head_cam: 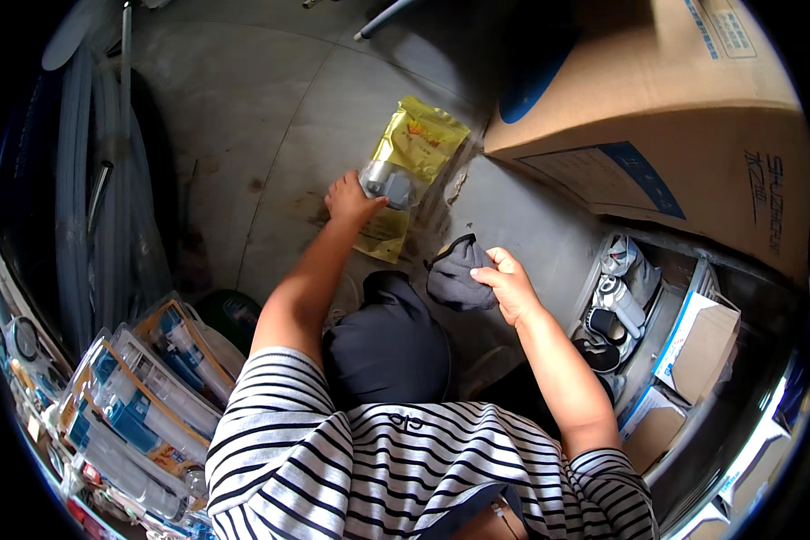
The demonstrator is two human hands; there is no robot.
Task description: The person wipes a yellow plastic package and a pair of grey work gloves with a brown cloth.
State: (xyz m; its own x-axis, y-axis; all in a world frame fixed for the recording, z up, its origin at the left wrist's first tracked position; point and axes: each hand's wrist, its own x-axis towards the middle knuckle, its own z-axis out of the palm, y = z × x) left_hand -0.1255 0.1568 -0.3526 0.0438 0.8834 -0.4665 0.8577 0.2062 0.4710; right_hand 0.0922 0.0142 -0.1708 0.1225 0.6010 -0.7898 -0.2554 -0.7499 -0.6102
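My left hand [354, 197] grips the near left edge of a yellow plastic packet [422, 138] on the concrete floor. The packet has a clear window, through which a grey and silver metallic part [393, 185] shows. My right hand [509, 283] holds a bunched dark grey cloth [462, 275] by its right side, above the floor between my knee and the packet. The exact kind of the part in the packet cannot be told.
A large cardboard box [702, 169] stands at the upper right. Below it, a bin [597, 270] holds plastic and metal fittings, beside small cartons [705, 344]. Blister-packed goods [135, 412] fill the lower left. Long plastic-wrapped strips [74, 202] stand at the left.
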